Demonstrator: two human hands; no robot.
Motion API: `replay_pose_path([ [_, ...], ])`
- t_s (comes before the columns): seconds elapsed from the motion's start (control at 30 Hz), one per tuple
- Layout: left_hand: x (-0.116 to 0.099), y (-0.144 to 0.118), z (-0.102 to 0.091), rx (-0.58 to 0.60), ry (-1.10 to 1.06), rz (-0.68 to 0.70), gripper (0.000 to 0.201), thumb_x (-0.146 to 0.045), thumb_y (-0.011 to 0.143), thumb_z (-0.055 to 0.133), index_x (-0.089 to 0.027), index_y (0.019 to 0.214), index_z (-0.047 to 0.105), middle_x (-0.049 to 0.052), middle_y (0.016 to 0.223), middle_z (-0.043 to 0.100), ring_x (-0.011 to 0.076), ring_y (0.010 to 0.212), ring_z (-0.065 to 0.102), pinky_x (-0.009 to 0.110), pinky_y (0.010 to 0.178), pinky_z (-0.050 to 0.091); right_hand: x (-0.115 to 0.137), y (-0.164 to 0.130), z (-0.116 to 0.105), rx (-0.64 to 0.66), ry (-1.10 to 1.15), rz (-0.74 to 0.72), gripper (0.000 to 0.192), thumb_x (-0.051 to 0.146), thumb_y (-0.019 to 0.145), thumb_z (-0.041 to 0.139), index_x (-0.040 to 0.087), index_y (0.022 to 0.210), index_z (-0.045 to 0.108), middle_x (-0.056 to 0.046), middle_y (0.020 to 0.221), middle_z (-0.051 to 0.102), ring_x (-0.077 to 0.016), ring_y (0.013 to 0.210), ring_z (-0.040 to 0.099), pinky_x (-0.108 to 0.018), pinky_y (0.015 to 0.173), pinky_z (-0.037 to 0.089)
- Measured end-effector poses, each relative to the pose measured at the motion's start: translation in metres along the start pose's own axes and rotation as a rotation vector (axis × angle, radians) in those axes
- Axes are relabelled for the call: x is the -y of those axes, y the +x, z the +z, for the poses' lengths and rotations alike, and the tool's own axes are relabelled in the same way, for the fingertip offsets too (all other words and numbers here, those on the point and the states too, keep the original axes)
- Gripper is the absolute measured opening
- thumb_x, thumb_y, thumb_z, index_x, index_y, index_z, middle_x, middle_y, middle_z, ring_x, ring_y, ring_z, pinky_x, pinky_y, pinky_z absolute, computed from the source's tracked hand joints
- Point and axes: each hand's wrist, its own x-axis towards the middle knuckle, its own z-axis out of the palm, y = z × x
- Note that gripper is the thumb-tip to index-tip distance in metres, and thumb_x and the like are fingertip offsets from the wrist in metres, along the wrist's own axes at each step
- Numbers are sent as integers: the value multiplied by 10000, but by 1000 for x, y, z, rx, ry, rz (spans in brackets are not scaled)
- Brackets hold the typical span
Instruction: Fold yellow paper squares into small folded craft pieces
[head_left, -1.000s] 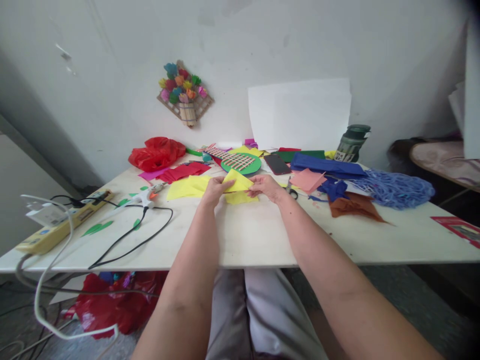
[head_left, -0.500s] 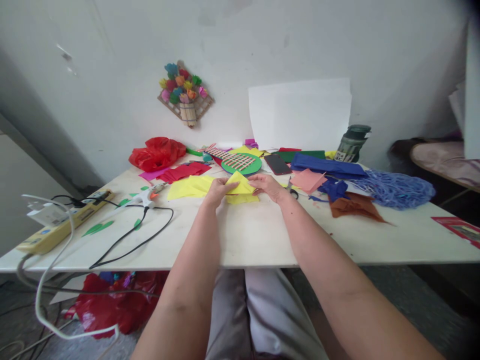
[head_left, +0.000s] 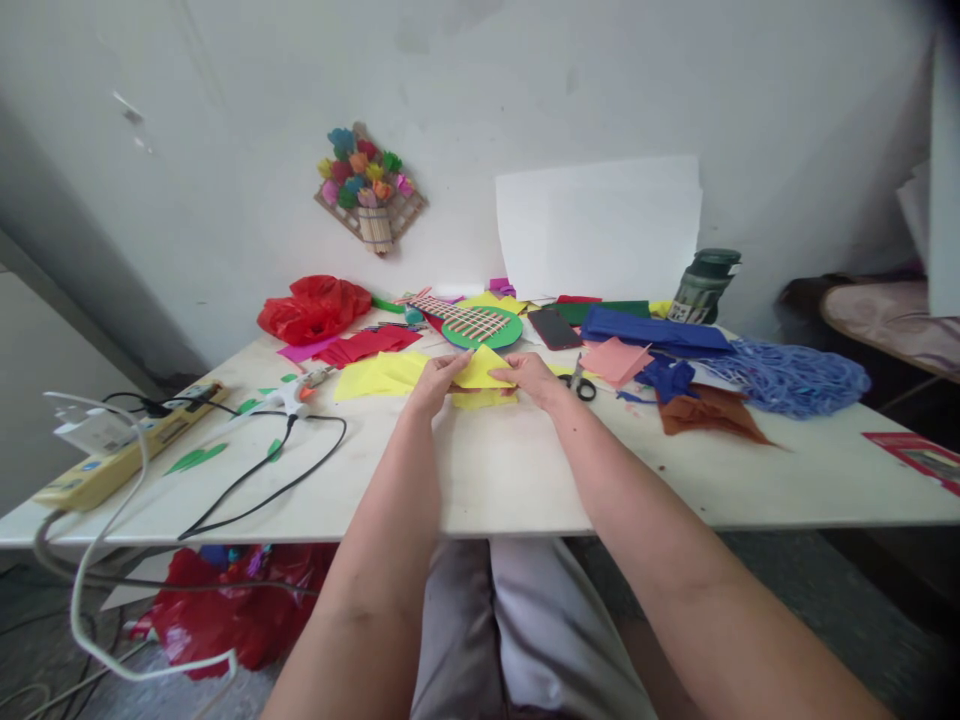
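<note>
A small folded piece of yellow paper (head_left: 480, 370) is pinched between both my hands just above the white table (head_left: 510, 470). My left hand (head_left: 433, 383) grips its left edge and my right hand (head_left: 534, 377) grips its right edge. Under it lies another yellow piece (head_left: 480, 399) flat on the table. A larger yellow sheet (head_left: 375, 376) rests to the left of my left hand. Black-handled scissors (head_left: 578, 383) lie just right of my right hand.
A glue gun (head_left: 296, 392) with a black cord and a yellow power strip (head_left: 112, 455) lie at the left. A red bag (head_left: 315, 305), red papers, a green woven disc (head_left: 480, 325), a phone (head_left: 553, 327), blue and brown papers, a blue mesh (head_left: 787, 378) and a dark bottle (head_left: 703, 285) crowd the back.
Both hands have lifted the folded yellow piece slightly off the table and drawn closer together; my right hand moved a little left. The other yellow piece stays flat beneath.
</note>
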Motion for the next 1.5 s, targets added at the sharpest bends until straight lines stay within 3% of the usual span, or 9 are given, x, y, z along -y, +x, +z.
replay_pose_path([
  [0.27, 3, 2, -6, 85, 38, -3, 288, -323, 578, 676, -91, 729, 597, 33, 678, 617, 142, 637, 592, 324, 657, 518, -1, 1, -2, 6, 12, 3, 239, 271, 539, 705, 118, 699, 616, 6, 551, 588, -71, 392, 501, -181, 381, 415],
  [0.63, -1, 2, -7, 136, -65, -33, 330, -231, 618, 641, -83, 912, 615, 91, 820, 647, 192, 725, 621, 336, 711, 511, 1, -1, -3, 21, 136, -17, 295, 257, 545, 702, 115, 800, 659, -13, 568, 605, -73, 439, 523, -177, 419, 434],
  [0.83, 1, 3, -9, 109, -127, -33, 353, -171, 622, 607, -113, 970, 584, 82, 821, 647, 191, 668, 632, 319, 657, 518, 0, 1, -2, 19, 183, -28, 325, 225, 533, 708, 131, 841, 666, -33, 649, 632, -88, 483, 547, -175, 403, 412],
  [1.1, 3, 4, -10, 44, -114, -46, 192, -158, 610, 585, -114, 797, 589, 48, 690, 637, 184, 607, 631, 305, 632, 512, -2, 1, -1, 32, 202, -35, 299, 207, 549, 687, 130, 837, 664, -28, 597, 625, -97, 467, 543, -201, 423, 423],
  [1.3, 1, 5, -10, 43, -132, -39, 171, -183, 618, 566, -107, 771, 585, 53, 656, 635, 186, 606, 628, 328, 649, 510, 4, -5, -2, 128, 233, -81, 323, 332, 647, 602, 96, 862, 649, -48, 572, 615, -87, 412, 502, -224, 427, 428],
  [1.5, 1, 3, -7, 27, -59, 14, 240, -207, 585, 625, -104, 798, 580, 45, 700, 630, 173, 639, 621, 343, 678, 511, 2, -2, 0, 54, 149, -78, 318, 331, 582, 664, 92, 791, 654, -37, 565, 600, -80, 421, 488, -213, 409, 421],
])
